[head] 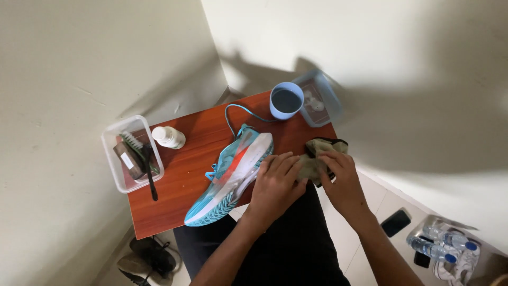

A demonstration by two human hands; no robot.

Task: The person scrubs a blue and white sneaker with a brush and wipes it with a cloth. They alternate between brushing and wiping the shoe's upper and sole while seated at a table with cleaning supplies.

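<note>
Pale walls close in on a small reddish-brown table (174, 206), and at its middle lies a turquoise running shoe (233, 175) on its side, sole toward the table's near edge, toe almost over it. Just right of the shoe's heel, both hands work an olive-brown cloth (312, 161): the left hand (275, 185) lies flat with fingers together, pressing the cloth's near end, while the right hand (341, 177) pinches its far side — fingers closed on the fabric.

Beyond the shoe's heel stands a blue cup (286, 100) of dark liquid, the loose blue lace (238, 114) trailing toward it; a tug on the shoe could, I judge, drag the lace and tip the cup. Left of the shoe sit a white bottle (168, 137) and a clear tub (132, 153) of brushes — the tub overhangs the edge and a knock might drop it.
</note>
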